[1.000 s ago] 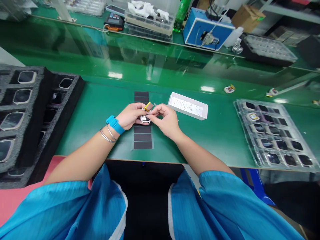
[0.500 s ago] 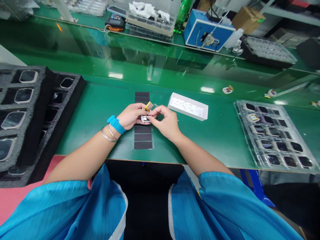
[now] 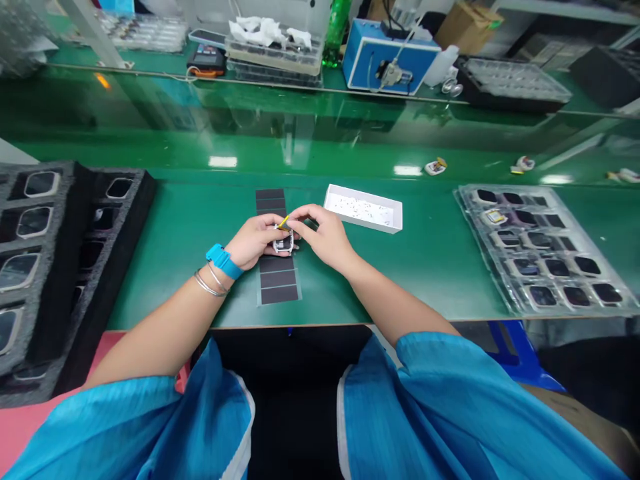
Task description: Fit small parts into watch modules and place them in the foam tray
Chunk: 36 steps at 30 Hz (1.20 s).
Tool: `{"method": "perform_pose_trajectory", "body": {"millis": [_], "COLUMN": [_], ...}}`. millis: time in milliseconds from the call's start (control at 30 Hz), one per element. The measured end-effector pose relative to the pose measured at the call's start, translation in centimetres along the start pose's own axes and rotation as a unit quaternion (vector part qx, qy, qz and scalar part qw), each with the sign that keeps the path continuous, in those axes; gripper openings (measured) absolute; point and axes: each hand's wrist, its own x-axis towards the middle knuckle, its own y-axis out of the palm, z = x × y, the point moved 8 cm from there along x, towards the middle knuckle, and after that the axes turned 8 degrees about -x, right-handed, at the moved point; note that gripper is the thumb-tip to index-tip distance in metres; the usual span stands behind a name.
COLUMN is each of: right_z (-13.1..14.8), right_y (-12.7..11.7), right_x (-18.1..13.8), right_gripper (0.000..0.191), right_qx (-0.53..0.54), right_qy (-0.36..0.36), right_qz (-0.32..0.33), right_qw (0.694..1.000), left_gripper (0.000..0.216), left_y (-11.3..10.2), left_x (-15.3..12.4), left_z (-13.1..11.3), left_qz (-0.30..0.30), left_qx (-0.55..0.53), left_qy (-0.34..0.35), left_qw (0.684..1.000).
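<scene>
My left hand [image 3: 255, 241] grips a small silver smartwatch case [image 3: 283, 243] from its left side, just above a strip of dark rectangular pads [image 3: 277, 280] on a clear backing. My right hand [image 3: 320, 233] comes in from the right, with its fingertips pinching a thin yellow-edged part [image 3: 284, 222] over the case. Most of that part is hidden by the fingers. A second stretch of the dark pads [image 3: 271, 202] lies beyond my hands. A blue wristband circles my left wrist.
An open white box [image 3: 363, 208] with small bits inside sits to the right. Black foam trays [image 3: 75, 247] holding watch bodies lie left, and a clear plastic tray [image 3: 537, 247] of watch parts lies right. A blue machine [image 3: 390, 57] stands on the far bench.
The yellow-edged part has dropped closer to the watch case and shows less, now mostly inside my right fingers. My hands sit closer together, and the whole scene has shifted slightly left and up.
</scene>
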Motion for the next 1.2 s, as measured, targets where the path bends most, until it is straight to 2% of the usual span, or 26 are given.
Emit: {"method": "perform_pose_trajectory", "body": {"millis": [167,233,400,467,567,700,833,867,933,1000,1100,1200], "right_z": [1.1,1.5,2.2,2.7,3.3,3.6,2.5,2.0,0.7,-0.6,-1.5,-1.5], "right_y": [-0.7,-0.7,-0.2,-0.1,0.5,1.2,0.8,0.6,0.7,2.0,3.9,3.9], "right_x": [-0.3,-0.5,-0.8,-1.1,-1.5,-1.8,-1.3,-1.2,-1.0,-0.9,-1.1,-1.1], "right_gripper": [0.008,0.008,0.009,0.012,0.018,0.021,0.013,0.015,0.035,0.054,0.055,0.050], "right_qx": [-0.055,-0.081,-0.149,-0.189,-0.249,-0.260,-0.185,-0.146,-0.033,0.099,0.220,0.238], "right_qy": [-0.018,-0.030,-0.064,-0.090,-0.133,-0.162,-0.108,-0.083,-0.027,0.031,0.094,0.100], "right_qz": [-0.050,-0.052,-0.055,-0.064,-0.060,-0.027,-0.021,-0.025,-0.013,0.047,0.126,0.109], "right_qw": [0.997,0.995,0.985,0.976,0.957,0.951,0.977,0.986,0.999,0.994,0.963,0.960], "left_gripper": [0.037,0.036,0.020,0.019,0.029,0.027,0.030,0.033,0.039,0.046,0.054,0.054], "left_y": [0.8,0.7,-0.1,-0.2,0.0,-0.6,-0.6,-0.5,-0.4,-0.3,-0.2,-0.2], "left_x": [0.0,0.1,0.4,0.3,0.1,0.0,0.1,0.1,0.1,0.1,0.1,0.2], "left_z": [0.0,0.1,0.6,0.5,0.5,0.2,-0.2,-0.2,-0.3,-0.2,-0.1,-0.2], "left_qz": [0.066,0.057,0.000,-0.004,0.010,0.001,0.038,0.051,0.066,0.077,0.089,0.089], "left_qx": [-0.030,-0.015,-0.019,-0.054,-0.130,-0.167,-0.138,-0.132,-0.127,-0.121,-0.098,-0.076], "left_qy": [-0.009,0.000,-0.014,-0.027,-0.055,-0.056,-0.021,-0.013,0.005,0.021,0.039,0.057], "left_qw": [0.997,0.998,1.000,0.998,0.990,0.984,0.989,0.990,0.990,0.989,0.990,0.991]}}
